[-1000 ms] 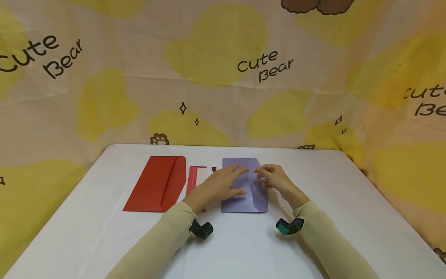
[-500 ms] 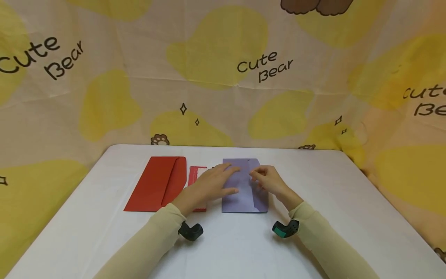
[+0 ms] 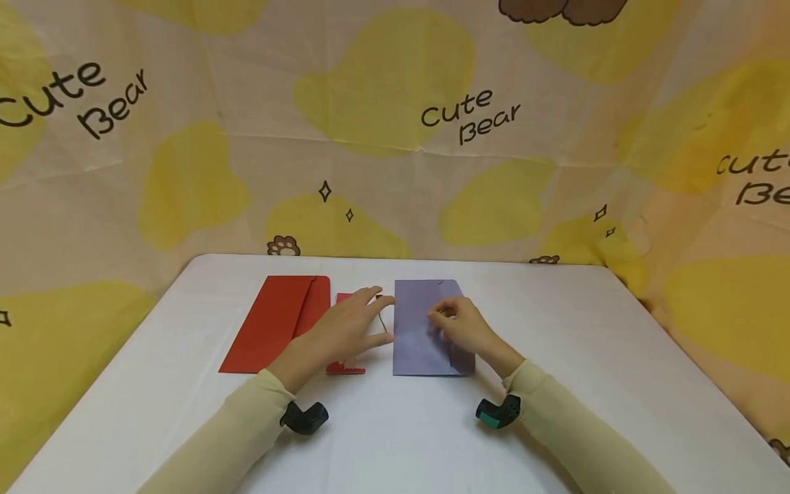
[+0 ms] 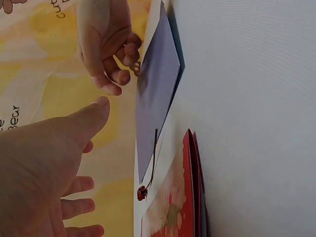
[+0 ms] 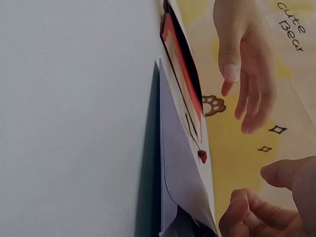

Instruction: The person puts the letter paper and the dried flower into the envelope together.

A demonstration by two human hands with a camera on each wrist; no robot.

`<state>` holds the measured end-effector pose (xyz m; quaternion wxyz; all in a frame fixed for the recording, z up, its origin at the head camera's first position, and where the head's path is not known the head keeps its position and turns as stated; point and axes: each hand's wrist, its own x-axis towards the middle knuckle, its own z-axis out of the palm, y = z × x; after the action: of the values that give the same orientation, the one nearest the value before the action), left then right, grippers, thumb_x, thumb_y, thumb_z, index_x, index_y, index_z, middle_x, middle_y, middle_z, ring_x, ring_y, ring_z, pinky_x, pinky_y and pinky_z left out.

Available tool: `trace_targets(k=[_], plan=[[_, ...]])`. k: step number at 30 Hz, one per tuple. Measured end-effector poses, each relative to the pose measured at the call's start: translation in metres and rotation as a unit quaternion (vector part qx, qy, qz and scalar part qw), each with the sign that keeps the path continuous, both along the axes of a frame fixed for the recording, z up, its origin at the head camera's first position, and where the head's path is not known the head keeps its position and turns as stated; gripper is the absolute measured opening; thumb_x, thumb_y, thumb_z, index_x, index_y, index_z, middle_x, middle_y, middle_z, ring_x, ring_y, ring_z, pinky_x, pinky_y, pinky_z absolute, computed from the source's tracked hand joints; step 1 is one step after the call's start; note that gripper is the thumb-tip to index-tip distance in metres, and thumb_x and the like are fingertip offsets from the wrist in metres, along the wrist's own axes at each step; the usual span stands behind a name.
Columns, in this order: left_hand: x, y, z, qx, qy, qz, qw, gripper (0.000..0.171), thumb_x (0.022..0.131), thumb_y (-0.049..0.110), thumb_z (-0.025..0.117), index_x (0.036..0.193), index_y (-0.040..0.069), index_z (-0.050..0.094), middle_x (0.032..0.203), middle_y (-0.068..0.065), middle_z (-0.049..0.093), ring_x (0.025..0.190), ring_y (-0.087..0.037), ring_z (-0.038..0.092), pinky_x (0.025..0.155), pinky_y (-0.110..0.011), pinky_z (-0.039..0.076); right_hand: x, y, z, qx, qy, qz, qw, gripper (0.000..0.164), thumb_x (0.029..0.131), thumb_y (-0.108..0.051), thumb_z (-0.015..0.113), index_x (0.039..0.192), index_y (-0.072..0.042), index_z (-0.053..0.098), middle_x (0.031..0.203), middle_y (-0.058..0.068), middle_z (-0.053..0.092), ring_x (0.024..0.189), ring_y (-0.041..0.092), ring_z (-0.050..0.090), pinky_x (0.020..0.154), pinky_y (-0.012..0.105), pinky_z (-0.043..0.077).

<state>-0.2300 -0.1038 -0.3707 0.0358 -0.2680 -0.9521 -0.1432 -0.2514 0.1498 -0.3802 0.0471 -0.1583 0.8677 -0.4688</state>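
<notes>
My left hand (image 3: 342, 326) hovers with fingers spread over a red-and-white card (image 3: 347, 369), hiding most of it. Beside the card lies a small dark red rosebud on a thin stem (image 4: 141, 193), whole in the left wrist view. Above the lilac envelope (image 3: 412, 333) is my right hand (image 3: 467, 326), its fingers loosely bent. In the right wrist view, thumb and forefinger stand apart with nothing between them. The lilac envelope lies flat, with its flap side (image 5: 185, 187) on the right lifted a little.
A red envelope (image 3: 278, 315) lies left of the card, its flap along the right side. Everything rests on a white table (image 3: 395, 439). Behind it hangs a patterned yellow cloth (image 3: 395, 137). Each wrist carries a small black camera (image 3: 304, 417).
My left hand has moved left, off the lilac envelope and over the card. My right hand has drifted left across the lilac envelope. The envelopes have stayed in place.
</notes>
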Motion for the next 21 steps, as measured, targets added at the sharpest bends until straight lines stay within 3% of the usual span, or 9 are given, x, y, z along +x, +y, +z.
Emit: trace_targets(k=[7,13,21], plan=[[0.007,-0.027,0.005,-0.001,0.004,0.019,0.9998,0.066,0.091,0.045,0.072,0.149,0.020,0.048,0.158,-0.016,0.042,0.145,-0.036,0.043,0.112,-0.054,0.045,0.006,-0.007,0.001,0.012,-0.004,0.007,1.000,0.022,0.099,-0.013,0.062,0.108,0.006,0.069,0.089,0.021,0.069,0.056,0.016,0.057,0.053,0.024,0.046],[0.008,-0.047,0.011,-0.016,0.012,0.049,0.9986,0.070,0.089,0.045,0.074,0.149,0.018,0.048,0.156,-0.019,0.043,0.144,-0.039,0.043,0.107,-0.058,0.047,0.007,-0.014,0.004,0.007,0.024,0.025,0.999,0.020,0.098,-0.009,0.063,0.106,0.009,0.069,0.087,0.024,0.069,0.054,0.017,0.057,0.052,0.024,0.047],[0.013,-0.065,0.013,-0.010,-0.014,0.073,0.9972,0.074,0.088,0.045,0.076,0.150,0.016,0.047,0.158,-0.022,0.040,0.147,-0.043,0.037,0.107,-0.062,0.045,0.009,-0.025,0.002,-0.003,0.028,0.041,0.999,0.018,0.096,-0.008,0.064,0.104,0.008,0.070,0.088,0.025,0.071,0.051,0.014,0.057,0.052,0.024,0.046]])
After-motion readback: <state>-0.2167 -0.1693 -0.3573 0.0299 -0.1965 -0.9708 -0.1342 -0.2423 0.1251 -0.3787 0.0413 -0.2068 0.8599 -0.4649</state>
